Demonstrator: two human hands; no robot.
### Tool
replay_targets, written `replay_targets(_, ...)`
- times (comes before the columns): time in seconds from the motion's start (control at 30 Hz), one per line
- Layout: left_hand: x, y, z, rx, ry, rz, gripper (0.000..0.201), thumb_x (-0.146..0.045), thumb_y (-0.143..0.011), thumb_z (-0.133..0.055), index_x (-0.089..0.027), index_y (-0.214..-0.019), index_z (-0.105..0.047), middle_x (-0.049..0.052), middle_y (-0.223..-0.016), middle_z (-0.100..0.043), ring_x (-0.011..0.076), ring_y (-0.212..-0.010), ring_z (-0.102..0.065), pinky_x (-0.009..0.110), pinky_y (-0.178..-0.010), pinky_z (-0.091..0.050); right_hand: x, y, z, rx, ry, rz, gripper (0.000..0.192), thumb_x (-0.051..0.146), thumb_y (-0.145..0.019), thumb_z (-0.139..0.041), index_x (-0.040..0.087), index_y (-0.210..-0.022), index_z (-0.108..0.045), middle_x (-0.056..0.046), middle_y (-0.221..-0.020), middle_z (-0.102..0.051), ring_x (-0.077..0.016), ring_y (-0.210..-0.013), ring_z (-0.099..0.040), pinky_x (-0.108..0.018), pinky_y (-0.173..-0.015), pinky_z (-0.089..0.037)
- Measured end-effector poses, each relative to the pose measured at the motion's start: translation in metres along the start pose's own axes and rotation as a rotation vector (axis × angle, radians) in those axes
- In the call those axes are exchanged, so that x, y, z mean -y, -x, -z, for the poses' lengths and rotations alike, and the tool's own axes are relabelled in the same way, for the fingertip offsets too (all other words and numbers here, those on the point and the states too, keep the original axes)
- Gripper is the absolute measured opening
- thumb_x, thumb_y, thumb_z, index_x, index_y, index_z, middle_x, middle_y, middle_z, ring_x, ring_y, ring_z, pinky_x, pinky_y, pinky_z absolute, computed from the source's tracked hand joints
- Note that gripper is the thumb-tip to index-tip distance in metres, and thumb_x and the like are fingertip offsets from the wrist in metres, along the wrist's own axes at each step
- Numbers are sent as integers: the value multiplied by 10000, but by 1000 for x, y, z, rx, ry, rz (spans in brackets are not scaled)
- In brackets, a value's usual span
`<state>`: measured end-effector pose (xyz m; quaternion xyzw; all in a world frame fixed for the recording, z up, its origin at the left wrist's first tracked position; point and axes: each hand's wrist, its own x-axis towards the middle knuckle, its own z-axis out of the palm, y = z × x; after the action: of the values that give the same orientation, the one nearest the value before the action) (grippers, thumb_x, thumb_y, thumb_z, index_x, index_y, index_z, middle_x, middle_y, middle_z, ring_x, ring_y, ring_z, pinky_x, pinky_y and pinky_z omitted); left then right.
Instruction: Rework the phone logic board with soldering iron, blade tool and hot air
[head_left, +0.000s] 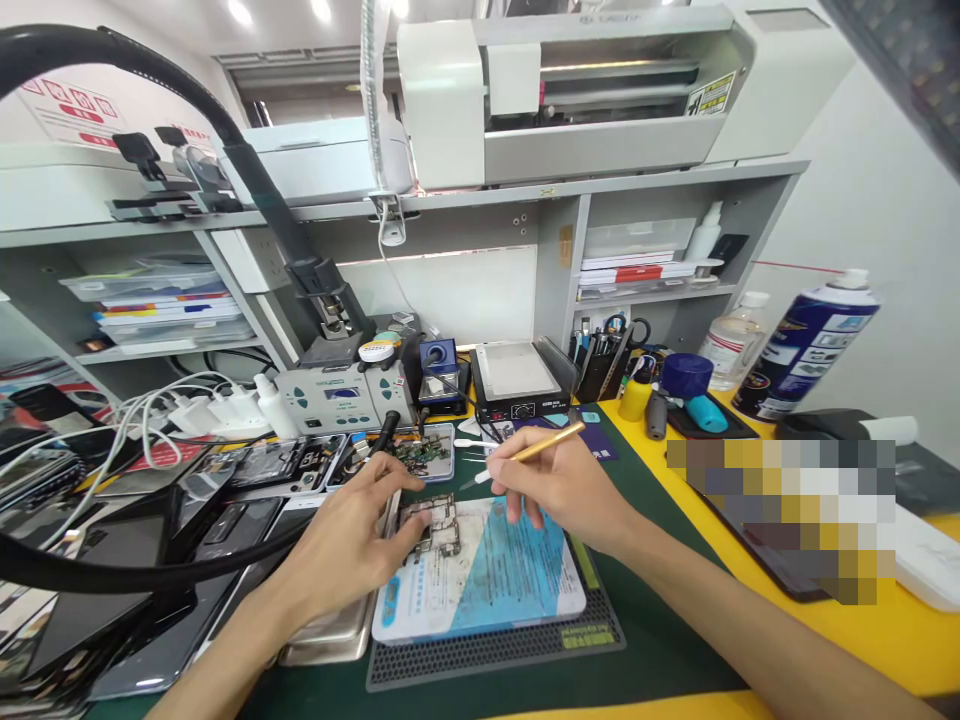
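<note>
My left hand point(352, 545) presses down on the circuit board point(433, 528), fingers spread flat along its left edge, pinning it to the blue-and-white mat point(495, 580) on the table point(675, 650). My right hand point(559, 485) pinches a gold tool point(540, 447), fingers closed around it, tip angled down just above the board.

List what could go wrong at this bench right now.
1. The gold-handled tool in the right hand has its tip close to the bare circuit board; a slip might scratch parts.
2. The left hand steadies the board only with its fingertips, so it may shift on the blue-and-white mat.
3. Loose phones crowd the left elbow and could get knocked.
</note>
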<state>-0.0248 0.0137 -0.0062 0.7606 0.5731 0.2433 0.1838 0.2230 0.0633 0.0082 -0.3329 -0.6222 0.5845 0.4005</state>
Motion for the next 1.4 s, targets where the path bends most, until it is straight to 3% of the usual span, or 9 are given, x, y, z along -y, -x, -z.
replay_targets(0.1,-4,3,-2,-7,176,-49,309,-443,-994,-557,-201,-1130,-692,72,-1112,-594,147,-701,-540,285,-627,-415,-1,3,-3,81,-13,-20,156,309,-840,-740,167,-856,-677,-3,-722,-699,-120,-481,-648,-189,-355,-413)
replay_targets(0.23,-15,6,-8,3,442,-116,275,-370,-1023,-544,-187,-932,-728,59,-964,-626,178,-853,-586,287,-736,-434,0,7,-7,180,-19,-34,193,328,-861,-720,147,-927,-718,-43,-793,-751,-140,-527,-689,-199,-382,-441)
replay_targets(0.33,-20,7,-12,-6,479,-97,289,-354,-1013,-559,-167,-839,-695,58,-898,-639,182,-843,-579,298,-747,-433,3,9,-9,205,-9,-28,229,353,-879,-715,141,-962,-742,-55,-811,-762,-149,-556,-709,-198,-390,-452)
replay_targets(0.53,-20,9,-16,-32,502,-82,244,-373,-995,-592,-169,-879,-660,35,-866,-607,156,-767,-545,279,-676,-435,1,9,-13,159,14,-2,304,446,-871,-748,149,-929,-772,-64,-814,-782,-150,-544,-700,-208,-392,-477)
replay_targets(0.77,-17,13,-21,-86,368,-150,280,-354,-1026,-543,-176,-826,-621,20,-827,-546,133,-701,-509,264,-614,-406,-5,10,-22,78,6,20,420,545,-845,-753,135,-754,-755,-42,-632,-741,-121,-458,-630,-221,-423,-513)
replay_targets(0.93,-16,13,-17,-133,198,-254,152,-276,-994,-589,-185,-1061,-690,53,-951,-611,119,-637,-484,275,-578,-384,-9,10,-23,-9,-22,45,434,566,-877,-710,155,-746,-660,-17,-621,-696,-126,-476,-647,-210,-408,-494)
replay_targets(1.13,-25,40,-6,-85,-16,-398,143,-135,-912,-591,-181,-973,-712,82,-922,-635,212,-833,-575,350,-741,-458,-13,6,-18,-57,-30,9,331,434,-939,-676,152,-771,-627,-8,-623,-669,-122,-465,-649,-194,-376,-466)
replay_targets(1.23,-29,68,-14,-69,-233,-417,241,-117,-879,-590,-177,-1099,-667,103,-996,-605,240,-886,-560,383,-776,-485,-13,7,-19,-55,-28,-5,285,363,-975,-630,147,-789,-631,-7,-628,-663,-118,-470,-647,-185,-373,-459)
replay_targets(1.4,-28,89,-42,-180,-324,-418,413,-136,-894,-593,-182,-1305,-580,149,-1205,-517,299,-1111,-517,457,-922,-509,-14,7,-23,-23,2,-14,237,250,-994,-586,144,-787,-631,-3,-618,-665,-114,-463,-643,-178,-365,-453)
